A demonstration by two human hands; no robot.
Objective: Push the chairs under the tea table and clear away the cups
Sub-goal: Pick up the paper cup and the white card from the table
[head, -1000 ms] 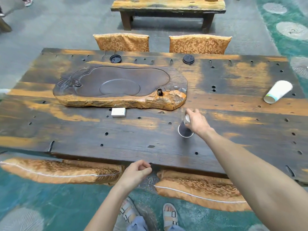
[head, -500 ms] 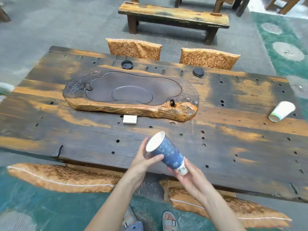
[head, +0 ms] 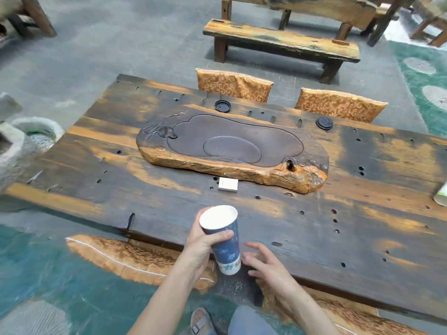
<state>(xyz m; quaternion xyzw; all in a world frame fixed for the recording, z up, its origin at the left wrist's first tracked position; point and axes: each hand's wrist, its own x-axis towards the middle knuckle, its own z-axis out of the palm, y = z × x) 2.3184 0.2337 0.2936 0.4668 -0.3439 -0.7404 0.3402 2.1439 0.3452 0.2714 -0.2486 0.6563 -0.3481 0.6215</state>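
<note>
My left hand (head: 202, 245) grips a blue paper cup (head: 223, 240) near its rim, above the near edge of the dark wooden tea table (head: 169, 204). The cup is empty and tilted, its white inside facing me. My right hand (head: 263, 264) hovers just right of the cup's base with fingers spread, holding nothing. A second, white cup (head: 441, 195) lies on its side at the table's right edge, partly cut off. Two cushioned chairs (head: 233, 85) (head: 338, 108) stand tucked at the far side. Two cushioned seats (head: 135, 258) (head: 338, 313) sit under the near edge.
A carved wooden tea tray (head: 237, 151) lies in the table's middle, a small white box (head: 228, 184) in front of it. Two black lids (head: 222, 106) (head: 324, 123) rest near the far edge. Stone basins (head: 21, 141) stand at the left, a wooden bench (head: 278, 44) beyond.
The right hand lifted the blue cup off the table and passed it to the left hand. The right hand has let go and now hovers beside the cup's base.
</note>
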